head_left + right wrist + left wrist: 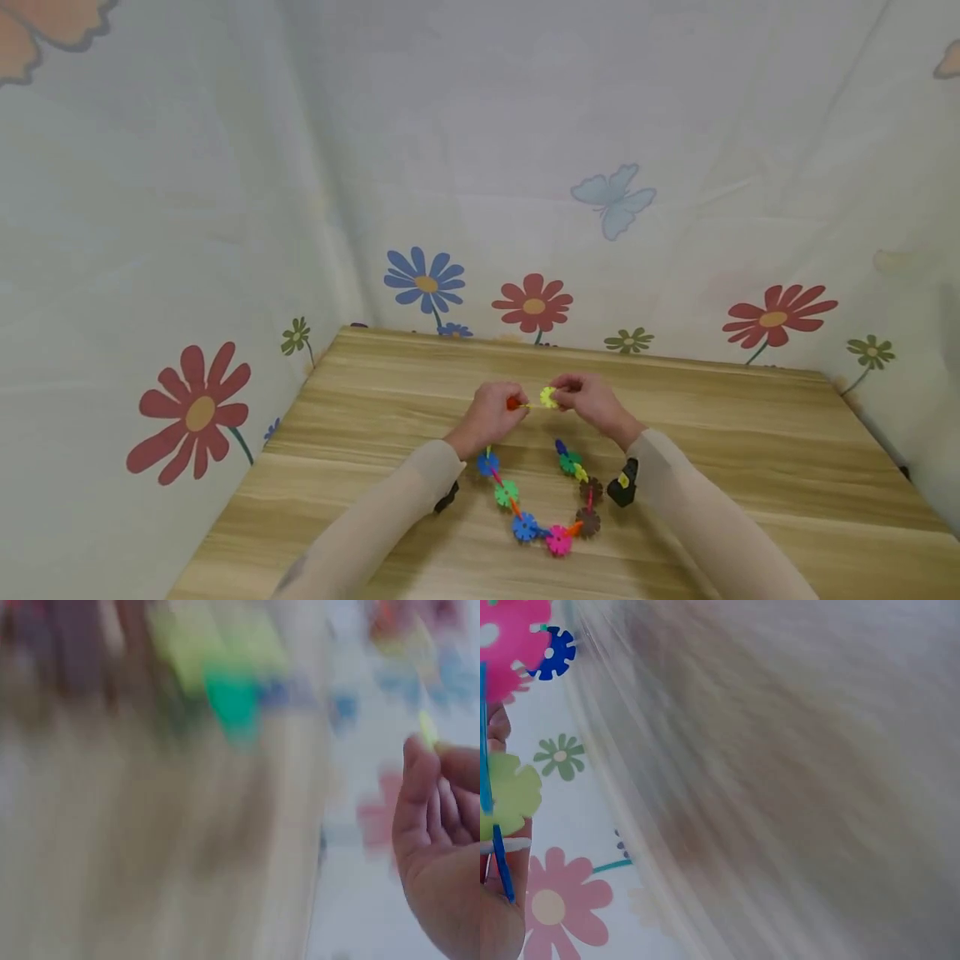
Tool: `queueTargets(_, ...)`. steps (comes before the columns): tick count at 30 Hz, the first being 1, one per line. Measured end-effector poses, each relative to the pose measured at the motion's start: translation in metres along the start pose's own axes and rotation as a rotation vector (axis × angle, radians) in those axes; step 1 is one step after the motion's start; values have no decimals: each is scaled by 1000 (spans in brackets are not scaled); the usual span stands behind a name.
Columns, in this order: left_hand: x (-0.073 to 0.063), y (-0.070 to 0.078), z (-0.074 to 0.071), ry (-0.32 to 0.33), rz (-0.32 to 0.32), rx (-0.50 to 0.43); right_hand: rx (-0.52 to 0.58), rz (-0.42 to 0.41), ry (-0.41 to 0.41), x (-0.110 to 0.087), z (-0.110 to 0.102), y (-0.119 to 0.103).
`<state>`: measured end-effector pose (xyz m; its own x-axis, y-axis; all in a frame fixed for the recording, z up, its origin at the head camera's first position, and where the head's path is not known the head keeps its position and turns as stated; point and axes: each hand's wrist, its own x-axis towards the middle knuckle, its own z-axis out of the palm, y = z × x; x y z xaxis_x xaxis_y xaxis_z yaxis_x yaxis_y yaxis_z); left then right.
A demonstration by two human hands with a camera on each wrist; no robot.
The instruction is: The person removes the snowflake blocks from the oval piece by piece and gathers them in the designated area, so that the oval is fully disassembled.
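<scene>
Two hands, lower middle of frame. Left hand (491, 414): fingers curled, pinching orange-red disc (513, 403). Right hand (594, 403): thumb and fingers gripping yellow disc (547, 397), just right of it. Chain of coloured discs (558, 541) below, curving between forearms (712, 517). Risks, as I judge: misaligned slots, causing slip; excess push, springing disc loose; raised left wrist, tugging chain links apart.
</scene>
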<state>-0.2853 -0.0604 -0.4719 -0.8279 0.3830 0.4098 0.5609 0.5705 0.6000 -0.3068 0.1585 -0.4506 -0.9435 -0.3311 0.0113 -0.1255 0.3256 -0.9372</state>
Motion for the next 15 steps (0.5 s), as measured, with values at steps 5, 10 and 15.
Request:
queueTargets(5,-4,-7,-4,-29,-35,-40,83,43,82,0,-43,11)
queueTargets(10,-5,-11,-7,-17,-67,-76,78,34,2,-1,-57,19)
queueTargets(15,-6,-15,-8,-33,-73,-73,122,57,15,0,-64,35)
